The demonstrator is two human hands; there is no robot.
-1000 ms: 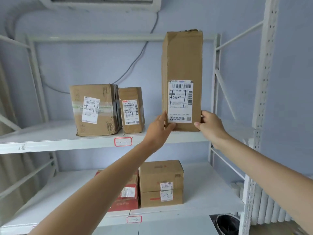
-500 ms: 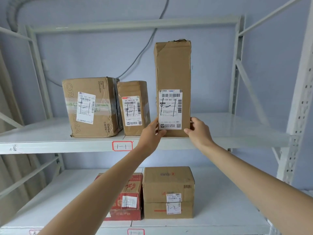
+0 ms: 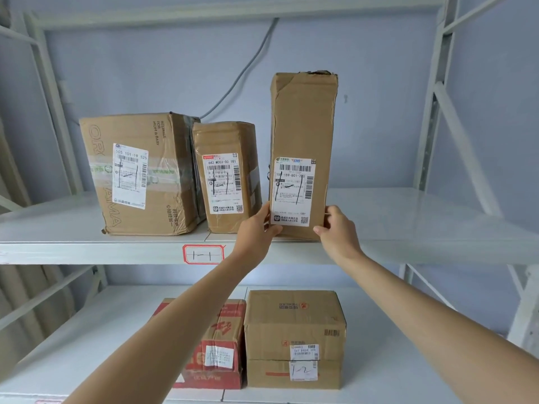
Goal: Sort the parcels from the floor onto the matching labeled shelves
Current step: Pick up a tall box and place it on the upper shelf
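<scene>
1. head view shows the tall parcel (image 3: 303, 153) standing upright on the top shelf (image 3: 423, 217), near its front edge. its base looks to be down on the board, though the hands hide part of the bottom line.

2. its white label (image 3: 294, 191) faces out, with a hand-drawn "1-1" across it. the red-bordered tag (image 3: 203, 254) on the shelf lip reads "1-1" too, so i judge this the matching shelf.

3. left hand (image 3: 256, 232) holds the parcel's lower left corner, thumb on the front face by the label, fingers curled round the side out of sight.

4. right hand (image 3: 335, 232) holds the lower right corner, thumb on the front edge, fingers wrapped round the side.

5. step in hand, as i judge it: seating this parcel on the shelf, the placing nearly done.

6. next move calls for both grips to loosen and the hands to draw back straight toward the person, with no sideways drag; the parcel is tall and narrow, so a tug at its base could tip it.

7. small box (image 3: 229, 176) stands just left of the parcel, a thin gap between them, and touches the big box (image 3: 145, 173) further left. both carry labels with the same scrawl.

8. lower shelf (image 3: 408, 360) holds a red box (image 3: 215, 345) and a brown box (image 3: 294, 336) side by side; the brown one is marked "1-2".

9. floor is not in view, so i cannot tell how many parcels remain.
</scene>
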